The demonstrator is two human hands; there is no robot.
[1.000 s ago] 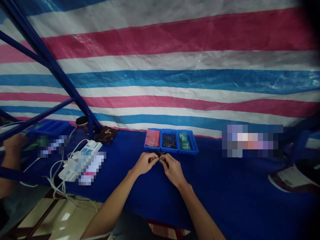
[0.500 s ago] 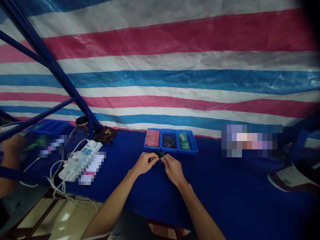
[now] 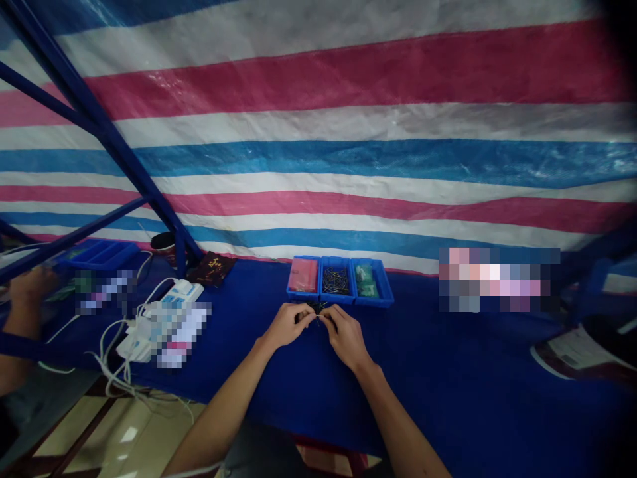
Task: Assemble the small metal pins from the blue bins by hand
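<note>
My left hand [image 3: 287,325] and my right hand [image 3: 345,333] meet fingertip to fingertip above the blue table, just in front of the bins. Both are closed in a pinch around a thin pin-like piece [image 3: 317,318], too small to name. Behind the fingertips lies a little heap of thin dark pieces [image 3: 320,307], partly covered by my fingers. A blue three-part bin stands beyond: its left tray [image 3: 303,296] holds a pink packet [image 3: 303,274], the middle one thin dark metal pieces [image 3: 336,280] like nails or screws, the right one green plastic bags [image 3: 366,279].
To the left lie a white power strip [image 3: 176,302] with tangled cables and a dark brown packet [image 3: 212,268]. A blue metal frame [image 3: 124,162] rises there; beyond it is another person's hand [image 3: 32,285]. A round container [image 3: 580,348] stands at right. Striped sheeting hangs behind.
My hands stay almost in place, with a slight shift of the fingertips around the thin piece. The other person's hand at left has moved slightly right.
</note>
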